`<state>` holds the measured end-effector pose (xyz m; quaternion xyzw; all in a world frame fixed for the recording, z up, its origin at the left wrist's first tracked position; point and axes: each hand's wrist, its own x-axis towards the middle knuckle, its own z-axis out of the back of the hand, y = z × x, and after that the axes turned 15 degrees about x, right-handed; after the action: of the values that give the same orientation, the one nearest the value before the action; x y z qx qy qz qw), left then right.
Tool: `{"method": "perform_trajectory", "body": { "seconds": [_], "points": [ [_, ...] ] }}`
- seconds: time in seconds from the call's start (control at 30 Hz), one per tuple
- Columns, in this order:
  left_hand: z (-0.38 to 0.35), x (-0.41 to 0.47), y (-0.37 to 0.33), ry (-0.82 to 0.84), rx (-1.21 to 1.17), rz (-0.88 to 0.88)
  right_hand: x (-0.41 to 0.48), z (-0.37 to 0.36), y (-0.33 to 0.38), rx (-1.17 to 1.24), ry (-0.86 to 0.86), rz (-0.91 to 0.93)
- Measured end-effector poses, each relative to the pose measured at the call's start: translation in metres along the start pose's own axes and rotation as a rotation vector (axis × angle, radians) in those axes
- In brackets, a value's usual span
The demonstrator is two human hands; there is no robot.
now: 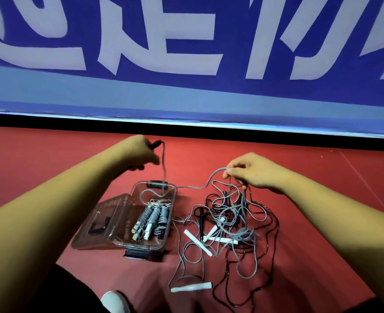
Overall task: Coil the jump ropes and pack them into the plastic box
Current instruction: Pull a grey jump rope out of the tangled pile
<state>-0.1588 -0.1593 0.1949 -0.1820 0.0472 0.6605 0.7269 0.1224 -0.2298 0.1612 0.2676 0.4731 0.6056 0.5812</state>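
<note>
The floor is a red mat (50, 154), closed off at the back by a blue banner (186, 91) with big white characters, cut off at the top edge, and I cannot read them.

One clear plastic box (175, 195) stands open on the mat. Its lid (100, 213) is laid flat to the left, and there are two black latches, one at each end. Three coiled ropes (152, 219) lie side by side inside.

Just to the right of the box sprawls a loose tangle (243, 233) of grey and black cords. It has four white handles I can count, plus a few dark ones I cannot number.

The left hand (141, 152) is closed around one dark handle (155, 143), held up above the box. Its grey rope (200, 188) drops into the box, loops there, then runs over the rim. The right hand (252, 170) pinches that rope between thumb and fingers, above the tangle.

One white shoe (114, 301) pokes in at the bottom.
</note>
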Motion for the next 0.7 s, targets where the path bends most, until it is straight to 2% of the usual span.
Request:
{"method": "perform_trajectory", "body": {
  "seconds": [0.13,0.23,0.3,0.4,0.47,0.53,0.6,0.63,0.7],
  "points": [
    [-0.004,-0.020,-0.041,0.053,-0.633,-0.241,-0.002,-0.017,0.027,0.039,0.048,0.141],
    [-0.011,-0.031,-0.058,0.187,-0.616,-0.419,0.000,-0.025,0.040,0.155,0.005,0.199],
    [-0.013,-0.029,-0.056,0.244,-0.549,-0.464,0.002,-0.024,0.043,0.249,-0.044,0.201],
    [-0.011,-0.024,-0.052,0.126,-0.547,-0.389,0.004,-0.019,0.038,0.310,0.009,0.175],
    [-0.007,-0.016,-0.052,0.019,-0.733,-0.279,0.008,-0.013,0.028,0.304,0.085,0.100],
    [0.003,-0.005,-0.043,-0.088,-0.976,-0.154,0.010,-0.004,0.011,0.197,0.143,-0.013],
    [0.013,0.006,-0.023,-0.176,-1.095,-0.052,0.009,0.005,-0.011,0.113,0.208,-0.139],
    [0.013,0.010,-0.011,-0.201,-1.072,-0.012,0.007,0.010,-0.020,0.114,0.210,-0.182],
    [0.005,0.015,0.012,-0.179,-0.872,0.063,0.007,0.020,-0.030,0.114,0.095,-0.172]
  ]
}}
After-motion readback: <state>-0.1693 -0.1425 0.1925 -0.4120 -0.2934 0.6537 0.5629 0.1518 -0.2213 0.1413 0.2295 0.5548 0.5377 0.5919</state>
